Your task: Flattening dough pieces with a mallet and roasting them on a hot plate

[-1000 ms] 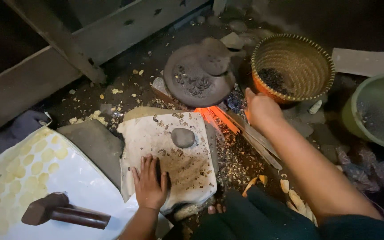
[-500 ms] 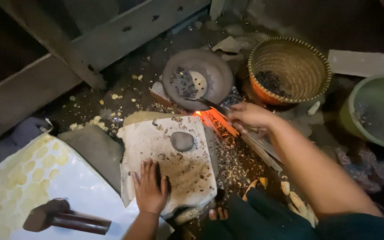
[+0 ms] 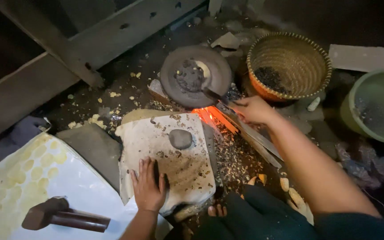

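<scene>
The long metal tool [image 3: 241, 126] lies across the fire [image 3: 210, 116], its far end reaching the round dark pan [image 3: 196, 75] that sits directly behind the flame. The right hand [image 3: 252, 110] is closed around the upper part of this tool, just right of the fire; gripping it well back from the tip appears to keep the fingers off the glow while the tip works at the pan. The pan carries a heap of dark lumps and seems propped on stones so that heat rises into it.

In front of the fire lies a flat pale stone slab [image 3: 174, 164] strewn with crumbs, with a small grey round stone [image 3: 180, 138] resting on it. The left hand [image 3: 149, 186] lies flat and open on the slab's near edge, gripping nothing; it appears to serve as a brace.

Right of the fire stands a woven basket [image 3: 290, 66] holding dark material, and beyond it a green bucket [image 3: 374, 106]. Well left of the fire, a hammer [image 3: 63, 216] lies on a white and yellow patterned sheet [image 3: 32, 178], within reach of the left hand.
</scene>
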